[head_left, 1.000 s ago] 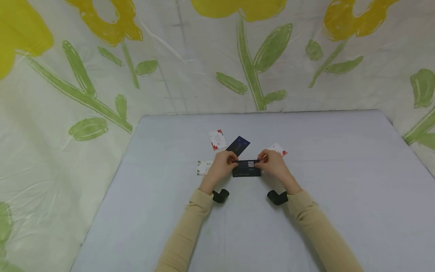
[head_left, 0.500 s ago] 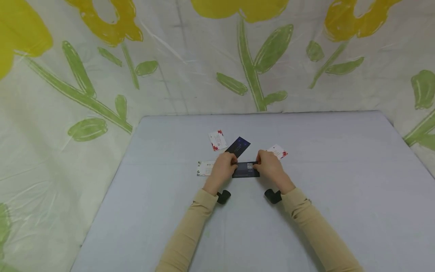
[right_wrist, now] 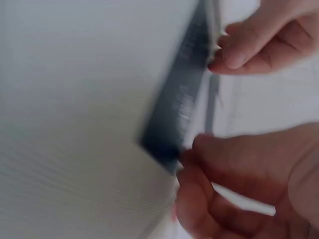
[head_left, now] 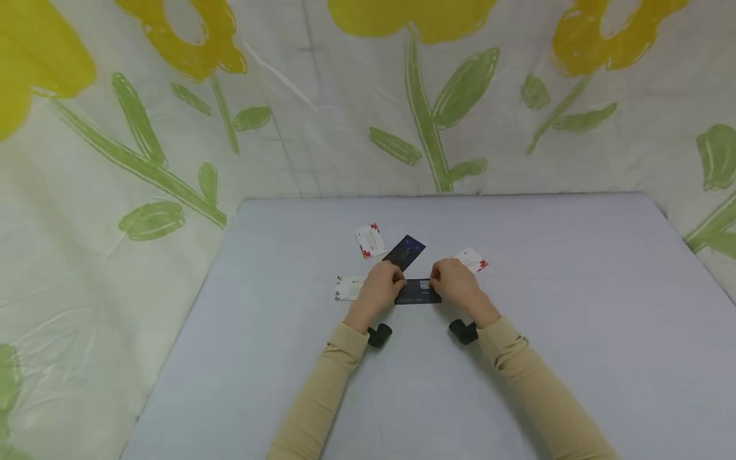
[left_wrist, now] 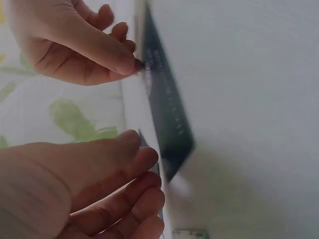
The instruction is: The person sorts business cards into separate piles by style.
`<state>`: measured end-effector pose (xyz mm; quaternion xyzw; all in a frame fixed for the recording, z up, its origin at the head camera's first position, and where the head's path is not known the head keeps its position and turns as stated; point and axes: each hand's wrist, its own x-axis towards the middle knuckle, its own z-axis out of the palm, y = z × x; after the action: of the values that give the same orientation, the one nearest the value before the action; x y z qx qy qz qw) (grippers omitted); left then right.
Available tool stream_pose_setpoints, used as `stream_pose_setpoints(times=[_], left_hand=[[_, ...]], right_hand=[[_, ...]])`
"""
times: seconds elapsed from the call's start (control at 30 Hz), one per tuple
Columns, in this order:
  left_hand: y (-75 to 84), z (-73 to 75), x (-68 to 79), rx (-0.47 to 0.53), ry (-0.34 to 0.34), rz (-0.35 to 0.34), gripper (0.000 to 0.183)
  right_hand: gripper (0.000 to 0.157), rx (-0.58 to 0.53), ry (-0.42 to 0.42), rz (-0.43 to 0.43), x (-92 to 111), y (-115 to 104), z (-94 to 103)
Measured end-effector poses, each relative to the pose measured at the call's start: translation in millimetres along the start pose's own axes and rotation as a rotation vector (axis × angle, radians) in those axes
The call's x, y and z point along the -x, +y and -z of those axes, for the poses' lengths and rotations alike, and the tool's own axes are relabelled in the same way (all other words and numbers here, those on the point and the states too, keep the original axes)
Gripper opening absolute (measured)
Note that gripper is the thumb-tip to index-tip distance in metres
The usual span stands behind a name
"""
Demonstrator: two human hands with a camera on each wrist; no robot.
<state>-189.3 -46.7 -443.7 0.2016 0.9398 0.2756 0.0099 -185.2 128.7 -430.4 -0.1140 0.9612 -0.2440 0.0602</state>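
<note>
Flowered sheeting (head_left: 339, 115) backs your pale worktop (head_left: 241, 358). Your left grip (head_left: 376, 291) and right grip (head_left: 457, 285) pinch the QR-code card (head_left: 418, 293) between them; a blue-black card (head_left: 406, 252) lies just beyond your left grip.

"What's the card (head_left: 413, 294) like?"
"Dark, rectangular, with small print and a pale code (head_left: 424, 285) near its right end."
"Its pose?"
"Long sides crosswise, held between left hand (head_left: 381, 286) and right hand (head_left: 457, 281)."
</note>
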Motion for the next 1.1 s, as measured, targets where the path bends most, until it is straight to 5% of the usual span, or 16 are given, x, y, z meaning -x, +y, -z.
stream_pose_setpoints(times=[0.3,0.57,0.83,1.1], left_hand=[[-10.0,17.4,-6.4,0.017,0.152,0.145,0.021],[-3.2,10.5,-18.9,-0.104,0.073,0.232,0.045],[2.6,0.6,-28.9,-0.249,0.042,0.275,0.053],[-4.9,1.3,-38.0,-0.192,-0.012,0.279,0.049]], right_hand=[[0.018,-0.091,-0.004,0.323,-41,7,27.7],[0.043,0.106,-0.045,0.317,-69,7,4.6],[0.05,0.124,-0.085,0.288,-71,8,-5.7],[0.049,0.104,-0.087,0.247,-68,10,-1.9]])
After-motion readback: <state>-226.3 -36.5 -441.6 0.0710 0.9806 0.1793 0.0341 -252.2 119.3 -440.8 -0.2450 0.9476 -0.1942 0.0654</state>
